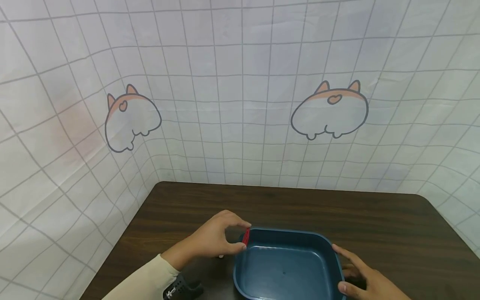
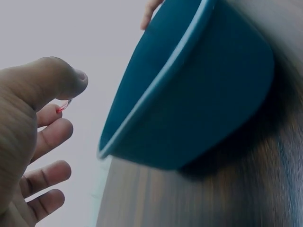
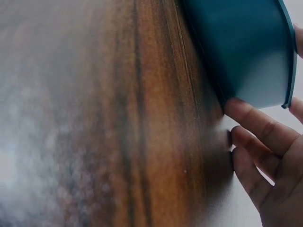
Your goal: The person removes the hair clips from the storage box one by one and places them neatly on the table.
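Note:
A blue rectangular basin (image 1: 283, 273) with rounded corners stands on the table, its inside showing only bare bottom and walls in the head view. At its left back corner my left hand (image 1: 215, 235) pinches a small, narrow red piece (image 1: 246, 236) between thumb and index finger, at the rim. Most of the red piece (image 2: 63, 107) is hidden behind the thumb in the left wrist view; its exact kind I cannot tell. My right hand (image 1: 361, 275) holds the basin's right side, index finger and thumb at the rim, other fingers low against the outer wall (image 3: 251, 56).
The dark wood-grain table (image 1: 187, 204) extends behind and to both sides of the basin. White grid-patterned cloth (image 1: 240, 125) with corgi drawings hangs behind and beside it. A black device (image 1: 181, 288) is strapped at the left wrist, below the pale sleeve (image 1: 146, 277).

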{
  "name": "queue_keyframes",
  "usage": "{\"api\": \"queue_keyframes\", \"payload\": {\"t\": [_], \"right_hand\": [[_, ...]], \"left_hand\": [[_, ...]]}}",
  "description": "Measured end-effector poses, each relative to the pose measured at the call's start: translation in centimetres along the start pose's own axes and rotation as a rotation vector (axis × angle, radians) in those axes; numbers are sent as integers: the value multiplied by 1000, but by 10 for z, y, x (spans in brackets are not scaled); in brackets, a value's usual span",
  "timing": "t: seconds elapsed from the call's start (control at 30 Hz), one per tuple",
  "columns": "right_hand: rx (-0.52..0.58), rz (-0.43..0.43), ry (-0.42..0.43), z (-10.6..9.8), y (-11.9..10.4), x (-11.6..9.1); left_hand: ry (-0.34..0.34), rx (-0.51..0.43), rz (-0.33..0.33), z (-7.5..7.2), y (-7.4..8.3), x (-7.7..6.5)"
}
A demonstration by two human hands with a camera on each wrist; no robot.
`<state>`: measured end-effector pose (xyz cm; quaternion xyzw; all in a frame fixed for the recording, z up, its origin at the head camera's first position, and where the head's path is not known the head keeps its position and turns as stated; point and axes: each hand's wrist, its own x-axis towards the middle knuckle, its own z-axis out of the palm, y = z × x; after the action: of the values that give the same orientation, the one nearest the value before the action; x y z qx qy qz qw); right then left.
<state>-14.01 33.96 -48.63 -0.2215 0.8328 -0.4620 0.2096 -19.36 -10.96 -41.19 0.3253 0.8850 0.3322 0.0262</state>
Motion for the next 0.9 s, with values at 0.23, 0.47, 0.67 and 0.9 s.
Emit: {"api": "queue_keyframes", "payload": {"t": [0.23, 0.47, 0.67, 0.9], "right_hand": [[11, 7, 0, 1, -1, 0], [13, 2, -1, 1, -2, 0], [4, -4, 6, 1, -2, 0], [-17, -23, 11, 2, -2, 1]], "left_hand": [[38, 19, -23, -8, -16, -10], [84, 28, -21, -19, -35, -22], [95, 29, -52, -26, -50, -34], [109, 39, -81, -35, -63, -46]]}}
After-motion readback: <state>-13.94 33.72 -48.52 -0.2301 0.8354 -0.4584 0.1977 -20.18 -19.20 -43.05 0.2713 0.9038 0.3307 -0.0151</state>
